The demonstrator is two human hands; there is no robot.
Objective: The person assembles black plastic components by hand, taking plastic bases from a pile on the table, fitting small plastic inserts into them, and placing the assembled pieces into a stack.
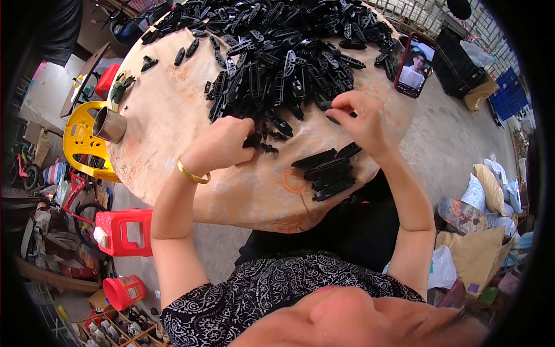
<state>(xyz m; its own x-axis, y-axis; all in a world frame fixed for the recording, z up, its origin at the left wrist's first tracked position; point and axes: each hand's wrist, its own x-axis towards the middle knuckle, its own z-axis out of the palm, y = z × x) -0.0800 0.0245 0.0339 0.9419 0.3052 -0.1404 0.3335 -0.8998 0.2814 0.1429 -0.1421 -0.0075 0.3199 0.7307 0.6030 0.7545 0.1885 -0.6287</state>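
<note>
A big heap of long black plastic parts covers the far half of the round table. At the near left edge of the heap, my left hand is closed on a small black plastic part, mostly hidden by the fingers. My right hand pinches a dark piece between thumb and fingertips, to the right of the heap; its shape is largely covered. Small black bits lie beside my left hand. Nearer to me, several black parts lie side by side in a short row.
The round table has a peach patterned cover. A phone stands upright at its right edge; a metal cup stands at its left, near a yellow chair. A red stool and red bucket are at lower left; bags lie right.
</note>
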